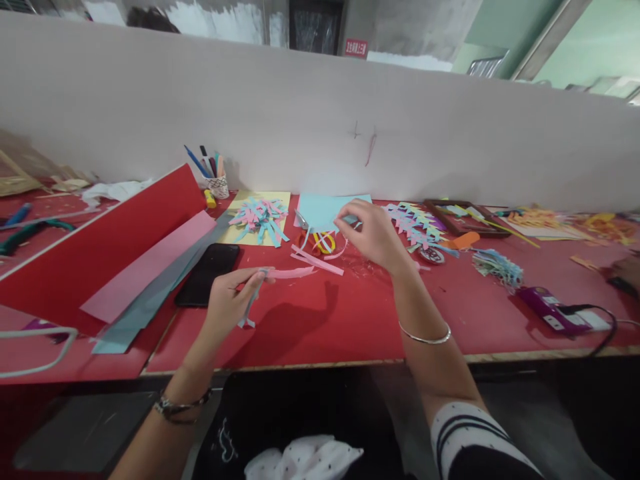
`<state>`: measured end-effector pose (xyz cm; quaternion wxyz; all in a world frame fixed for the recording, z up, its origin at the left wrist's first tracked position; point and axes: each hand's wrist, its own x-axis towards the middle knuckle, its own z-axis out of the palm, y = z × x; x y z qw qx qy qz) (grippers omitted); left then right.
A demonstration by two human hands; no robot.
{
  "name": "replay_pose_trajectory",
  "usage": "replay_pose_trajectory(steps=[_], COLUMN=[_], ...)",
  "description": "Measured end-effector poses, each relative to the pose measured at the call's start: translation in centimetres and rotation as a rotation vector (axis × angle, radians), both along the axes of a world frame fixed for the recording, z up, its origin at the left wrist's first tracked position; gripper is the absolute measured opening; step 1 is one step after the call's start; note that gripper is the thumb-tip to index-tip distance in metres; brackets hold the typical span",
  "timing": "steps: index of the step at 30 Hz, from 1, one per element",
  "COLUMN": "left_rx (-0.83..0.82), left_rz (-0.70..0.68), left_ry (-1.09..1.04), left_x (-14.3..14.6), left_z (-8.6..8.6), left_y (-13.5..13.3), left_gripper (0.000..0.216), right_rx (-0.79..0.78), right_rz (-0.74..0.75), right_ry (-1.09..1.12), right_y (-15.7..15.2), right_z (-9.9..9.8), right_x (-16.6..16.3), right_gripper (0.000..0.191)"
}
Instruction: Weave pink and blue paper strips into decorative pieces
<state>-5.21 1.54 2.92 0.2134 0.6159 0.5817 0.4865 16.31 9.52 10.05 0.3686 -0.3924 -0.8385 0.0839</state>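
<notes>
My left hand (231, 297) is closed on a pink paper strip (293, 272) and a blue paper strip (251, 303), pinched together above the red table (320, 320). My right hand (373, 235) reaches further back with its fingers curled, pinching what looks like a thin pale strip near the light blue sheet (325, 208). Loose pink strips (317, 260) and yellow-handled scissors (320, 240) lie on the table between the two hands.
A black phone (207, 273) lies left of my left hand beside large red, pink and blue sheets (125, 260). A yellow sheet with cut strips (260, 219) and a pen cup (216, 180) stand behind. Paper chains (415, 223), a glue gun (550, 310) and another person's hand (627, 270) are at the right.
</notes>
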Motion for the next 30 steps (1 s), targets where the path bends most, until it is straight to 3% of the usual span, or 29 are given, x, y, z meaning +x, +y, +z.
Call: replay_pose_trajectory(steps=[7,11,16,19,22,26,30], left_rx=[-0.013,-0.045,0.029,0.094,0.131,0.112,0.000], left_rz=[0.024,0.000,-0.153,-0.231,-0.215,-0.191,-0.186], left_ry=[-0.035,-0.065,-0.044,-0.010,-0.010,-0.031,-0.065], left_x=[-0.1,-0.2,-0.3,-0.1,0.1,0.1,0.0], left_z=[-0.2,-0.3,-0.5,-0.6,-0.5,-0.4,-0.3], left_y=[0.1,0.1,0.4,0.8,0.9,0.8,0.6], left_gripper=[0.033,0.034,0.029,0.026,0.025,0.028,0.030], right_rx=[-0.299,-0.264,-0.390,-0.484,-0.566,-0.522,-0.392], right_rz=[0.090,0.104,0.195,0.183,0.233,0.234,0.200], right_ry=[0.501,0.686,0.432,0.511,0.572,0.600,0.472], right_y=[0.7,1.3,1.2,1.2,1.4,1.4,0.9], right_z=[-0.2,-0.5,-0.7,-1.0,-1.3,-1.6,-1.4], right_x=[-1.0,-1.5,-2.5,-3.0,-3.2,-2.5,-1.2], right_gripper=[0.018,0.017,0.018,0.020,0.022,0.024,0.025])
